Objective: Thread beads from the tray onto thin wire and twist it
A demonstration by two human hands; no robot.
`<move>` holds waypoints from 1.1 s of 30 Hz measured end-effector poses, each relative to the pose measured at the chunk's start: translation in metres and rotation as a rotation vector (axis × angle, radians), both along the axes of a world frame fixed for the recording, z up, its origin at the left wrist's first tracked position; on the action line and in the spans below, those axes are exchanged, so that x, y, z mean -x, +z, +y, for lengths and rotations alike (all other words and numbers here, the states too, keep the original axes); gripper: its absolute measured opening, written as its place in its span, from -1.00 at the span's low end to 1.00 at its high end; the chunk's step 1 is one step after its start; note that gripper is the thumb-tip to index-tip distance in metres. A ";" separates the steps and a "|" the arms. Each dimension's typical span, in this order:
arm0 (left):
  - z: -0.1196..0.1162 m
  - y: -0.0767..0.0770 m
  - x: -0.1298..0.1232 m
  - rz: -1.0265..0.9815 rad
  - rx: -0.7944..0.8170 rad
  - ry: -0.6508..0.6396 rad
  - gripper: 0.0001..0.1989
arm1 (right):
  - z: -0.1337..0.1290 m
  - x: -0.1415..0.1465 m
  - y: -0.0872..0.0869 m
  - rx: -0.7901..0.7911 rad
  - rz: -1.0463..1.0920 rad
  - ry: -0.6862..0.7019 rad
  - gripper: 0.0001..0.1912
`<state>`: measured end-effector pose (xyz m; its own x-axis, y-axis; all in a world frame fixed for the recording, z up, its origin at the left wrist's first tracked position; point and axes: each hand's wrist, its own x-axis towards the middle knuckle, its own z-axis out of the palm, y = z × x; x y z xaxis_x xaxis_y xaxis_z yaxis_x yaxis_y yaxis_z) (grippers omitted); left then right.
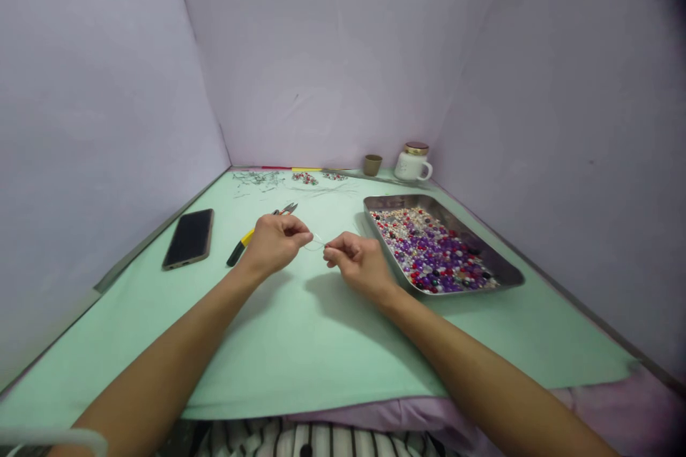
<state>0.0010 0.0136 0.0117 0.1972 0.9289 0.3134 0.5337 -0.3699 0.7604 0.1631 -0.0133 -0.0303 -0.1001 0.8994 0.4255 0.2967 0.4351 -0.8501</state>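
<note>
Between my hands, over the middle of the pale green table, runs a thin, looped wire or thread (pixel 313 248). My left hand (pixel 276 243) pinches its left part between thumb and fingertips. The fingers of my right hand (pixel 358 259) are pinched at its right end; a tiny dark spot shows at the fingertips, too small to name. Partly behind my left hand lies a pair of cutters (pixel 241 246) with yellow and black handles. Right of my right hand, a metal tray (pixel 504 273) holds loose purple, red, white and dark beads.
A phone (pixel 189 238) lies at the left. Along the back are wire pieces (pixel 257 177), small beaded clusters (pixel 305 178), a small brown cup (pixel 372 165) and a white lidded mug (pixel 411 163). Pale walls enclose the table (pixel 300 350) at the back and both sides.
</note>
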 end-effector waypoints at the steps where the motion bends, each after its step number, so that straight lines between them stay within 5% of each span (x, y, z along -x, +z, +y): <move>1: 0.003 0.000 0.003 -0.041 0.080 -0.024 -0.85 | -0.001 0.001 0.002 0.045 0.082 0.046 -0.89; 7: 0.008 0.001 0.008 -0.281 0.464 -0.283 -0.86 | -0.006 0.005 0.010 0.261 0.445 0.267 -0.81; 15: 0.001 0.002 0.003 -0.247 0.391 -0.441 -0.85 | -0.010 0.006 0.002 0.653 0.597 0.729 -0.75; 21: -0.003 -0.004 0.000 -0.190 0.393 -0.576 -0.79 | -0.009 0.002 0.002 0.933 0.421 0.965 -0.71; 25: 0.012 -0.002 0.014 -0.116 0.398 -0.510 -0.82 | -0.004 -0.007 0.011 0.792 0.236 0.850 -0.78; 29: 0.021 0.015 0.031 -0.207 -0.015 -0.143 -0.86 | 0.000 -0.013 0.018 0.484 -0.060 0.537 -0.88; 33: 0.002 0.021 0.021 0.098 -0.204 -0.415 -0.90 | -0.002 -0.013 0.021 0.247 -0.313 0.410 -0.90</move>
<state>-0.0202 0.0158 0.0330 0.5770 0.6867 0.4422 0.3749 -0.7037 0.6036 0.1758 -0.0149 -0.0093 -0.5496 0.8292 0.1019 0.3992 0.3678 -0.8399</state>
